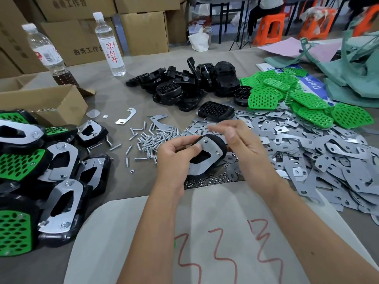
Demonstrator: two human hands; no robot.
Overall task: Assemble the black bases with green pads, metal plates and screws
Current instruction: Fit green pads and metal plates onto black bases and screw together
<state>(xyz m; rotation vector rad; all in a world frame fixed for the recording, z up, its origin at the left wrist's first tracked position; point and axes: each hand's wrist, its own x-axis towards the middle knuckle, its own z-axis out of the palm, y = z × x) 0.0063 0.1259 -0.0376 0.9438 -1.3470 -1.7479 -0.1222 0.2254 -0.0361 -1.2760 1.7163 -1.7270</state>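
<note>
My left hand (176, 154) grips a black base (217, 143) with a metal plate (207, 155) on its upturned side; two screw heads show on the plate. Just right of the base, my right hand (240, 138) hovers with blurred fingers, thumb and forefinger close together; what they pinch is not visible. Loose screws (152, 140) lie on the table behind my left hand. Small nuts (207, 181) lie under the base. Bare black bases (184, 85) are heaped at the back, green pads (287, 95) to their right, metal plates (320, 156) at the right.
Finished assemblies (41, 181) are stacked at the left. An open cardboard box (47, 101) and two water bottles (108, 42) stand at the back left. White fabric with red marks (205, 232) covers the near table edge. Green cloth (352, 64) lies back right.
</note>
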